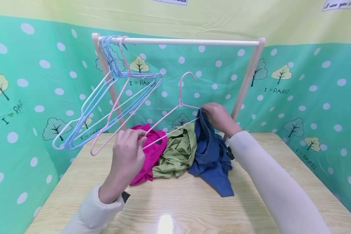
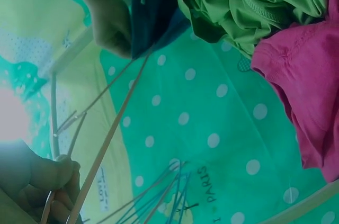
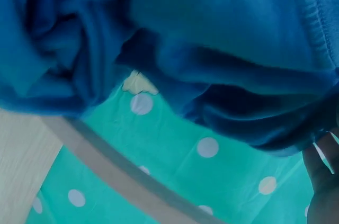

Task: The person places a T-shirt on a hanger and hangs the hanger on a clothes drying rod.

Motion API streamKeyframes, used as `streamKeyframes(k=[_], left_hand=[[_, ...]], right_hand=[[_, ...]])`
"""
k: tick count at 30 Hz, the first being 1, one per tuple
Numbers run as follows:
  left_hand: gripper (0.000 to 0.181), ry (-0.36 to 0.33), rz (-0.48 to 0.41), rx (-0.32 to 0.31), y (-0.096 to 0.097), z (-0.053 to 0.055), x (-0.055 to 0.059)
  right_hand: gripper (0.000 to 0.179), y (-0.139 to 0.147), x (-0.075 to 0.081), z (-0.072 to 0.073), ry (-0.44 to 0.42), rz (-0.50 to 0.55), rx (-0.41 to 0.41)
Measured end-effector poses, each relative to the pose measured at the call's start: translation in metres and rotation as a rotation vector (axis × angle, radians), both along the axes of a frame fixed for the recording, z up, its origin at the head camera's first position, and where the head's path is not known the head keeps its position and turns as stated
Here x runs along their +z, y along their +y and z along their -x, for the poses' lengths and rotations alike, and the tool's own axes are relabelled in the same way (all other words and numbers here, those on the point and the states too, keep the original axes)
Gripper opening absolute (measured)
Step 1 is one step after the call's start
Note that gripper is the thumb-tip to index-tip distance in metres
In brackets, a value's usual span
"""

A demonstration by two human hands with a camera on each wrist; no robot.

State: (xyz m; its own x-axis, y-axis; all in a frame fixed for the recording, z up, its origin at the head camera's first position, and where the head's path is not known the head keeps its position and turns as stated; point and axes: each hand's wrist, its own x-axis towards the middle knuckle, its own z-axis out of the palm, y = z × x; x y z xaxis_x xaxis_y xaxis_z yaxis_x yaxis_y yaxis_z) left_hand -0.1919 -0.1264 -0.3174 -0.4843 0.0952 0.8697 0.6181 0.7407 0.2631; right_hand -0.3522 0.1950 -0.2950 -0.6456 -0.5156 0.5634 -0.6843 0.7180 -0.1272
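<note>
My left hand (image 1: pixel 129 155) grips the left end of a pink clothes hanger (image 1: pixel 163 117), whose hook points up. The hanger's right end runs into a blue garment (image 1: pixel 207 143). With my right hand (image 1: pixel 217 117) I pinch the top edge of that garment, which hangs down in folds to the table. In the left wrist view the hanger's bars (image 2: pixel 108 144) stretch from the left fingers up to the blue cloth (image 2: pixel 156 12). The right wrist view shows loose blue folds (image 3: pixel 222 60), with right fingers (image 3: pixel 318 168) at their edge.
A rack with a white rail (image 1: pixel 187 41) stands behind. Several blue, white and pink hangers (image 1: pixel 117 97) hang at its left end. A green garment (image 1: pixel 178 152) and a magenta garment (image 1: pixel 146 162) lie crumpled on the wooden table (image 1: pixel 193 208). Printed curtain (image 1: pixel 318 97) surrounds the table.
</note>
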Motion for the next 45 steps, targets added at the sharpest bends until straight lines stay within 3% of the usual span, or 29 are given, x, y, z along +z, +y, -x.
streamKeyframes(k=[4, 13, 19, 22, 28, 38, 45], left_hand=[[0.004, 0.012, -0.005, -0.004, -0.001, 0.001, -0.001], [0.007, 0.043, -0.034, -0.009, -0.003, 0.0, 0.002], [0.007, 0.057, -0.05, -0.021, -0.002, 0.001, 0.003], [0.007, 0.056, -0.058, -0.022, -0.002, 0.001, 0.003], [0.006, 0.053, -0.071, -0.021, -0.002, 0.002, 0.002], [0.007, 0.064, -0.062, -0.014, 0.003, 0.002, 0.0], [0.007, 0.072, -0.069, -0.017, 0.004, 0.003, -0.002]], right_hand=[[0.021, -0.009, 0.006, -0.004, -0.034, 0.037, 0.016], [0.028, -0.019, 0.022, -0.01, 0.072, 0.094, 0.106], [0.025, -0.01, 0.03, -0.003, -0.018, 0.05, 0.049], [0.026, -0.006, 0.029, 0.002, -0.021, 0.004, 0.021], [0.019, -0.006, 0.026, 0.005, 0.07, 0.018, 0.011], [0.024, -0.028, 0.028, -0.013, 0.198, 0.081, -0.056], [0.022, -0.042, 0.037, -0.021, 0.242, 0.101, -0.017]])
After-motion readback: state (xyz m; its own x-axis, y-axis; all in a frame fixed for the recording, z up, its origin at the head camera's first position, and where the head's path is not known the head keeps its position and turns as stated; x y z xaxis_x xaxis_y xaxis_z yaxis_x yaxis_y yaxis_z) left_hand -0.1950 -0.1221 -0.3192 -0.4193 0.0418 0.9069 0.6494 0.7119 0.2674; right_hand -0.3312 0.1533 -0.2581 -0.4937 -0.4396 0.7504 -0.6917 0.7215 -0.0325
